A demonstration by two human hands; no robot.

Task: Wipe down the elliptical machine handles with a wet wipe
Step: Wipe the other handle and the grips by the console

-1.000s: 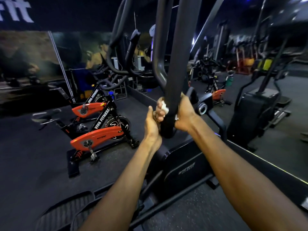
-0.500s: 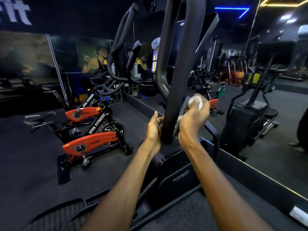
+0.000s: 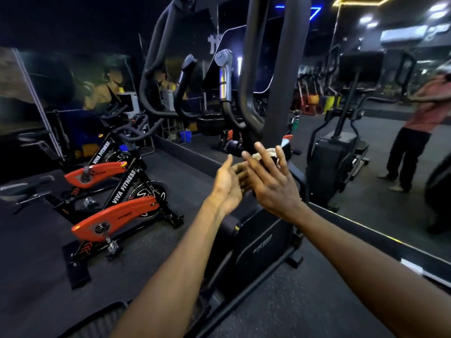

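- L hand (image 3: 228,185): fingers straight, palm facing R, holding nothing.
- R hand (image 3: 273,181): fingers spread straight, wet wipe (image 3: 264,154) against its palm, at 12 o'clock.
- Both just below the elliptical handle (image 3: 280,76).

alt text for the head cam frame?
Two bare hands, left and right, fingers straight, meet at the base of a black elliptical handle, a white wipe behind the right fingers. Orange spin bikes stand left; a mirror is right.

Right hand (image 3: 273,184) has let go of the handle (image 3: 280,93), fingers now spread behind the wipe (image 3: 264,153).
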